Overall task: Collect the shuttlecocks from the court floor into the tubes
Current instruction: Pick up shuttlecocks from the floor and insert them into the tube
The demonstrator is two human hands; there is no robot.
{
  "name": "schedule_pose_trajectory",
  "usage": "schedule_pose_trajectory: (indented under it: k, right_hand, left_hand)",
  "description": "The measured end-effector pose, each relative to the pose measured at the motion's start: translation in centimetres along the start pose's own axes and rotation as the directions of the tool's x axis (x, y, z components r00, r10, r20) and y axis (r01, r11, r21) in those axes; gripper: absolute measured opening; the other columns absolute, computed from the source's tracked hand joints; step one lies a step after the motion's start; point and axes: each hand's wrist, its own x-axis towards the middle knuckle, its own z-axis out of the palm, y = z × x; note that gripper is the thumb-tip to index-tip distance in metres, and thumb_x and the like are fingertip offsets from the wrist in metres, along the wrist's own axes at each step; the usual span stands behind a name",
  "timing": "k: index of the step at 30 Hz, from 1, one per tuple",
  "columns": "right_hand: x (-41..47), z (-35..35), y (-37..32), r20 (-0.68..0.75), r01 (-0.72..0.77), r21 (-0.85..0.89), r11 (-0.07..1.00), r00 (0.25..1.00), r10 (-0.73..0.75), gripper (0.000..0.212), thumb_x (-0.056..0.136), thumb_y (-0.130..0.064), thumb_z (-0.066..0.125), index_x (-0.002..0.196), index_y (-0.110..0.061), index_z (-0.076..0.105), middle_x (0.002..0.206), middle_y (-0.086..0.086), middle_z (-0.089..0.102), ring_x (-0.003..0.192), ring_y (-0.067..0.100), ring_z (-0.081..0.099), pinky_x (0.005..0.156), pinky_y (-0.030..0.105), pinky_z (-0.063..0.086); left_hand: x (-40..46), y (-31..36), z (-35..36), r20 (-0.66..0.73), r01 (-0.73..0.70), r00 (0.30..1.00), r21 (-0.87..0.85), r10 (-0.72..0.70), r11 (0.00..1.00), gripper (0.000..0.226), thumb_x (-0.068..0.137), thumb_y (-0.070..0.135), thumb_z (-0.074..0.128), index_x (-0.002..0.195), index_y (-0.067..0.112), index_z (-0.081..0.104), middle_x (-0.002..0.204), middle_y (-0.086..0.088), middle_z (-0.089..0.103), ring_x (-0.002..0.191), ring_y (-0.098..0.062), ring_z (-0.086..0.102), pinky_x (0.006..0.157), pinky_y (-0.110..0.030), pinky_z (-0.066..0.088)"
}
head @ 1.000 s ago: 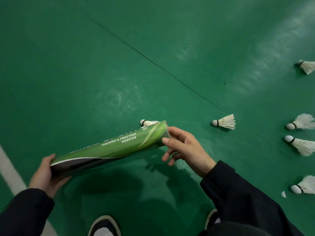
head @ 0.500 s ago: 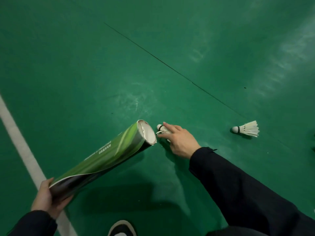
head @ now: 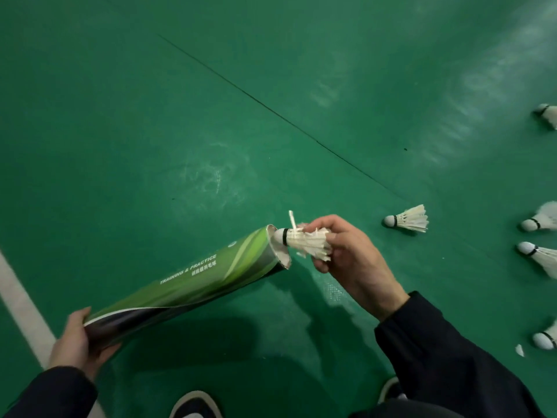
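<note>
My left hand [head: 77, 346] grips the dark lower end of a long green shuttlecock tube [head: 193, 282], which slants up to the right with its open mouth at the centre of the view. My right hand [head: 352, 257] pinches a worn white shuttlecock [head: 304, 241] by its ragged feathers. Its cork tip points into the tube mouth and sits just at the rim. Another shuttlecock [head: 407, 220] lies on the green floor right of my hand.
Several more shuttlecocks lie along the right edge, among them one [head: 539, 221], one [head: 539, 256] and one [head: 547, 339]. A white court line [head: 24, 306] crosses the lower left. My shoes [head: 196, 405] show at the bottom. A dark seam [head: 271, 111] runs diagonally across the floor.
My right hand lifted the shuttlecock off the floor and brought it to the tube mouth. The view shifted, so the shuttlecocks at the right came back into sight.
</note>
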Motion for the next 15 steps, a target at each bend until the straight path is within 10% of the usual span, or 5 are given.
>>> schedule_pose_trajectory:
  k: [10,15]
  right_hand:
    - [-0.9,0.0,-1.3,0.011,-0.007,-0.426,0.904,1.0,0.012,0.025,0.1,-0.008,0.051,0.109,-0.014,0.073,0.08,0.003,0.065,0.055,0.008,0.048,0.049,0.019,0.041]
    - [-0.9,0.4,-0.1,-0.206,-0.03,-0.453,0.891,0.976,-0.072,0.039,0.075,-0.03,0.077,0.107,-0.028,0.055,0.101,0.0,0.057,0.067,0.015,0.048,0.061,0.031,0.045]
  left_hand:
    - [0.7,0.2,0.6,0.024,-0.043,0.999,0.031,0.043,0.999,0.083,0.076,0.056,0.065,0.148,0.017,0.051,0.141,-0.017,0.06,0.122,-0.034,0.064,0.058,-0.046,0.065]
    - [0.8,0.3,1.0,0.01,-0.048,0.999,0.0,0.048,0.999,0.081,0.081,0.055,0.064,0.15,0.015,0.048,0.137,-0.017,0.06,0.118,-0.034,0.063,0.057,-0.043,0.064]
